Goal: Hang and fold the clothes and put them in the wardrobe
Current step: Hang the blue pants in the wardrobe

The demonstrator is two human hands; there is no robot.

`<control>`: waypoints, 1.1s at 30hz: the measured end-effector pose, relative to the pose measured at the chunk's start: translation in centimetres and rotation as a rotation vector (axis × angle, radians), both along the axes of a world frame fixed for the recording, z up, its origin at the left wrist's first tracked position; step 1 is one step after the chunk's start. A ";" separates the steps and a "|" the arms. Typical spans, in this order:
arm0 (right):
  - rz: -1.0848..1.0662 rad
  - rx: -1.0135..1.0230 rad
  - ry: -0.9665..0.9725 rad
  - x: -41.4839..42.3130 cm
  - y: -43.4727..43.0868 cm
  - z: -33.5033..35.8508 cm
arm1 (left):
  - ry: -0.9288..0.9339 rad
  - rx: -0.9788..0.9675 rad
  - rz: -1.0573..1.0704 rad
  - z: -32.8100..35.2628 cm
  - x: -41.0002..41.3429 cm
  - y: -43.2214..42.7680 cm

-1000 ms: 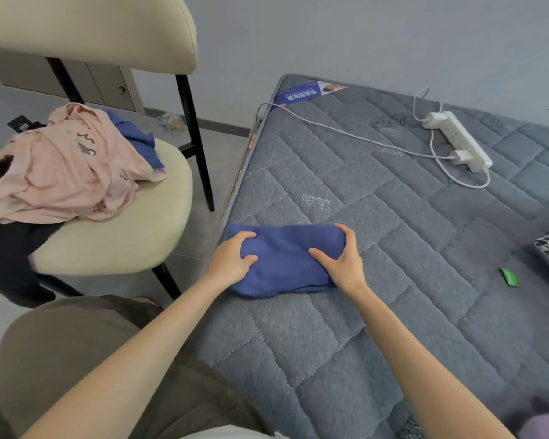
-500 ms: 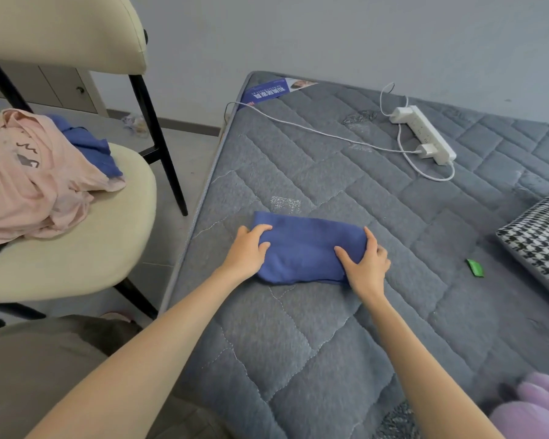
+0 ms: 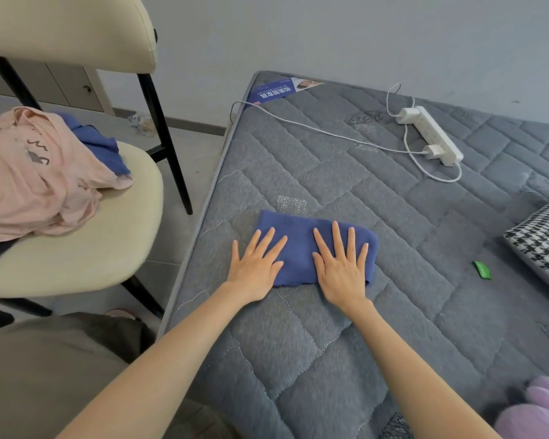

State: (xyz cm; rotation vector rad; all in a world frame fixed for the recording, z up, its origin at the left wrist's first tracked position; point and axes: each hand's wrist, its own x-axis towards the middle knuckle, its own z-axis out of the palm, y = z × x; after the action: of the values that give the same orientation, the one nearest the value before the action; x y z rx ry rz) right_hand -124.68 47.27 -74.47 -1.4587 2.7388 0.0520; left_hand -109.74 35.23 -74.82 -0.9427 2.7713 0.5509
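Observation:
A folded blue garment (image 3: pixel 301 231) lies as a small rectangle on the grey quilted mattress (image 3: pixel 346 327), near its left edge. My left hand (image 3: pixel 255 264) rests flat on the garment's left end, fingers spread, palm partly on the mattress. My right hand (image 3: pixel 341 264) lies flat on the right half, fingers spread. Neither hand grips the cloth. A pink garment (image 3: pixel 35 172) and another blue one (image 3: pixel 97 144) are heaped on the cream chair (image 3: pixel 86 248) at the left.
A white power strip (image 3: pixel 438 137) with cables lies at the back of the mattress. A houndstooth cushion (image 3: pixel 545 245) sits at the right edge, a small green item (image 3: pixel 482 269) beside it. Something lilac (image 3: pixel 539 410) shows at the bottom right. A cabinet stands behind the chair.
Both hands let go of the folded blue garment's ends and now lie flat on top of it with fingers spread. The view has shifted slightly.

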 end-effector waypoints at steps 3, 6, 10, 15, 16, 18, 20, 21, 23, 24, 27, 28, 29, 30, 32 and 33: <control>-0.002 0.037 -0.029 -0.1 -0.4 0.7 | -0.003 0.067 0.014 0.5 0.1 -0.2; -0.019 -0.021 -0.080 0.2 -0.5 1.9 | 0.013 0.096 0.014 1.9 0.5 -0.5; -0.007 -0.205 -0.133 1.0 -1.0 4.4 | 0.160 0.103 0.070 4.3 2.0 -1.6; 0.087 -0.379 -0.222 3.3 -3.4 7.7 | 0.455 0.161 0.261 7.5 5.4 -3.9; 0.115 -0.411 -0.242 4.0 -4.1 8.2 | 0.497 0.159 0.284 8.1 6.4 -4.5; 0.178 -0.448 -0.269 5.5 -5.6 9.2 | 0.545 0.144 0.327 9.1 8.7 -5.8; 0.245 -0.448 -0.292 7.3 -7.4 10.0 | 0.566 0.115 0.386 10.0 11.3 -7.0; 0.279 -0.440 -0.299 8.4 -8.4 10.3 | 0.577 0.101 0.422 10.3 12.8 -7.6; 0.340 -0.420 -0.310 10.5 -10.3 10.8 | 0.592 0.062 0.478 10.9 15.7 -8.8; 0.364 -0.412 -0.318 11.6 -11.3 11.1 | 0.594 0.040 0.499 11.2 17.3 -9.4; 0.431 -0.394 -0.357 15.0 -14.3 11.5 | 0.618 0.002 0.564 12.1 21.8 -11.1; 0.456 -0.390 -0.372 16.2 -15.3 11.5 | 0.632 -0.007 0.590 12.3 23.3 -11.5; 0.480 -0.387 -0.386 17.4 -16.4 11.5 | 0.642 -0.022 0.619 12.4 24.8 -11.9; 0.501 -0.382 -0.398 18.7 -17.4 11.5 | 0.642 -0.038 0.653 12.4 26.4 -12.3; 0.548 -0.344 -0.406 21.1 -19.6 11.5 | 0.618 -0.059 0.730 12.2 29.4 -13.1; 0.577 -0.322 -0.407 22.2 -20.8 11.4 | 0.611 -0.069 0.762 12.0 30.8 -13.5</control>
State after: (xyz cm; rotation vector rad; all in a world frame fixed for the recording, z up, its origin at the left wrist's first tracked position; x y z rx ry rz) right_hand -102.49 26.50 -63.03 -2.0214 2.0034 -0.6179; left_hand -78.96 21.71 -62.78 -2.1854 2.8270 0.9819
